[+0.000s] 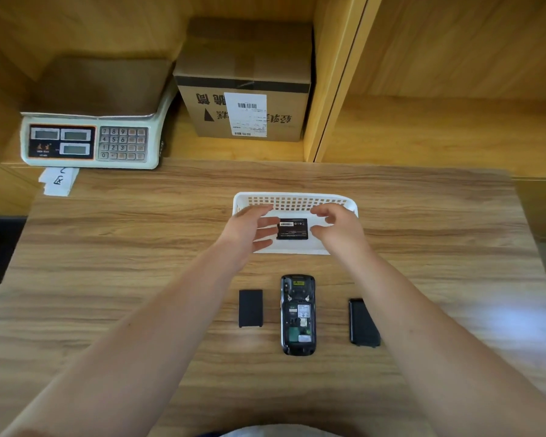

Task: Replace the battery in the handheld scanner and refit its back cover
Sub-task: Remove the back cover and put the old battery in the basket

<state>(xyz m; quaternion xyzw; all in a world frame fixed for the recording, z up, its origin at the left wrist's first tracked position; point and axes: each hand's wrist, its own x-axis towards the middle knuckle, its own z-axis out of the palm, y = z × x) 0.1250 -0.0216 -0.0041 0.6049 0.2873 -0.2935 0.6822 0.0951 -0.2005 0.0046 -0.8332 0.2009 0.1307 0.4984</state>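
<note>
The handheld scanner (298, 314) lies face down on the wooden table, its battery bay uncovered and without a battery. A plain black battery (250, 308) lies to its left, and the black back cover (363, 323) to its right. A labelled black battery (292, 229) lies in the white basket (297, 200) farther back. My left hand (249, 230) and my right hand (338, 228) hover over the basket on either side of that battery, fingers spread, holding nothing.
A weighing scale (89, 134) stands on the shelf at the back left, with paper slips (59, 181) below it. A cardboard box (243, 89) sits beside it. A vertical wooden divider (334, 89) rises at the back right.
</note>
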